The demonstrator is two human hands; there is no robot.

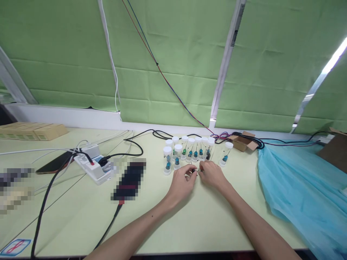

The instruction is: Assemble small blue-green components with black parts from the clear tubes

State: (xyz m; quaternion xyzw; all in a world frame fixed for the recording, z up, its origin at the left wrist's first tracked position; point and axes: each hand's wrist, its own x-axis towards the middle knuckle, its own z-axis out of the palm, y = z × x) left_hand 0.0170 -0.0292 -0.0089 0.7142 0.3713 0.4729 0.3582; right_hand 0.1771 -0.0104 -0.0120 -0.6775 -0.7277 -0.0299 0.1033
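My left hand and my right hand meet on the pale green table, fingers pinched together around a tiny dark part that is too small to make out. Just behind them stand several clear vials with white caps, each holding a small blue or green piece. One vial stands apart to the right, leaning slightly.
A white power strip with black cables lies to the left beside a dark phone. A small cardboard box and tangled wires sit at the back. Blue plastic sheeting covers the right side. Tan boxes rest far left.
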